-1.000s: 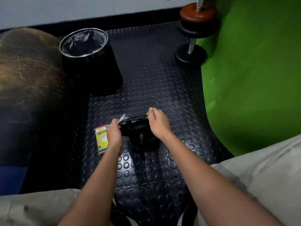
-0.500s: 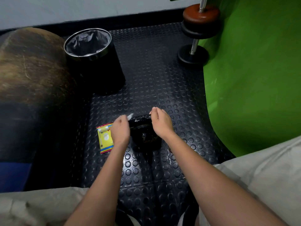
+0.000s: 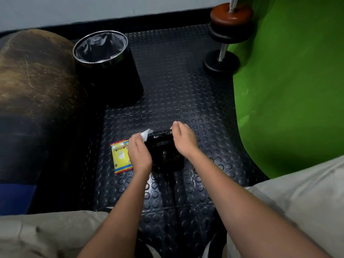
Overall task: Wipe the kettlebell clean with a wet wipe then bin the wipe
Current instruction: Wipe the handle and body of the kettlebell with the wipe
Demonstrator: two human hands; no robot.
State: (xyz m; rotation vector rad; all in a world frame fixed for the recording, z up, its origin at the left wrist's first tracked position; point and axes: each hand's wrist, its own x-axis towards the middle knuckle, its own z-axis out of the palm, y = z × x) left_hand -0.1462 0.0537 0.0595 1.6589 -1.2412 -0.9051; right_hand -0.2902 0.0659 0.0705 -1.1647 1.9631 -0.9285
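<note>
Dark rubber flooring (image 3: 186, 94) studded with raised circles, running back to a pale wall, with a bright green sheet (image 3: 290, 86) curving down on the right. At centre on the floor, a black kettlebell (image 3: 163, 153), glossy and upright, handle on top. Left hand (image 3: 138, 153) at the handle's left end, fingers curled round a white wet wipe (image 3: 146, 134) held against the metal, only a small corner of it showing above the knuckles. Right hand (image 3: 183, 138) over the handle's right end, fingers bent downward, seemingly gripping it though the fingertips are hidden. Just left of the kettlebell, partly under the left hand, a flat yellow wipe packet (image 3: 120, 157). Further back and left, well apart, a black bin (image 3: 111, 77) with a metal rim and dark liner. Far right corner, a dumbbell (image 3: 226, 36) standing on end
</note>
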